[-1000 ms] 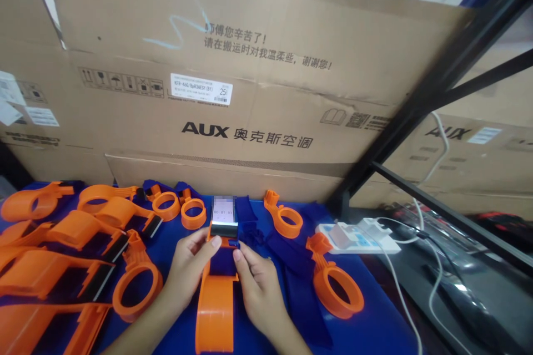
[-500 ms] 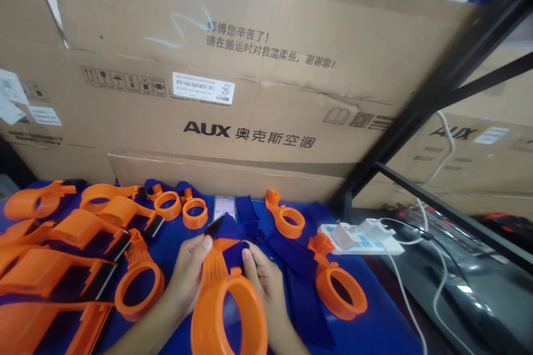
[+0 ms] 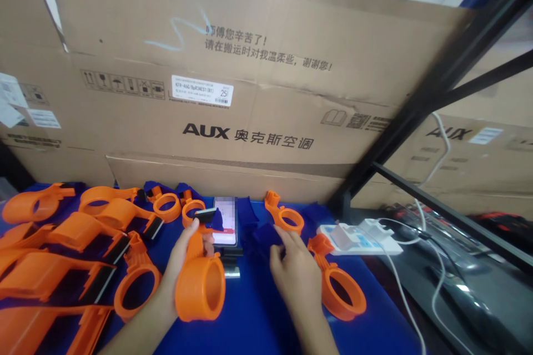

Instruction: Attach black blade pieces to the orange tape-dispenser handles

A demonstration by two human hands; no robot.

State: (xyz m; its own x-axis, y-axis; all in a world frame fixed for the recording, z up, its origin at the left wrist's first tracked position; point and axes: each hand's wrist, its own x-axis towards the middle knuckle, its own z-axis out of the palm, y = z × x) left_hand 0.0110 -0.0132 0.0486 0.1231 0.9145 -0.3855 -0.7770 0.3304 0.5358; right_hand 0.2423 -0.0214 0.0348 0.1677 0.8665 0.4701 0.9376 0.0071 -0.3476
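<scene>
My left hand point(image 3: 183, 260) is closed around an orange tape dispenser point(image 3: 200, 288), its ring toward me. A black strip with a toothed, light-coloured edge point(image 3: 206, 213) sits at its far end, beside a small dark blue flap. My right hand point(image 3: 297, 272) is over dark blue sheet-like pieces point(image 3: 264, 238), index finger and thumb curled at one; the fingertips are partly hidden. Between my hands lie a phone point(image 3: 225, 222) with a lit screen and a short silvery piece point(image 3: 232, 272). An orange dispenser with a round ring point(image 3: 343, 291) lies right of my right hand.
Several orange dispensers point(image 3: 54, 266) crowd the left of the blue table surface point(image 3: 245, 327). A large cardboard box point(image 3: 250, 100) walls off the back. At the right are a white power strip point(image 3: 360, 239) with cables and a black metal frame point(image 3: 400, 122).
My right hand has left the dispenser and moved right to the dark blue pieces. My left hand has turned the dispenser and shifted it left, uncovering the phone and silvery piece.
</scene>
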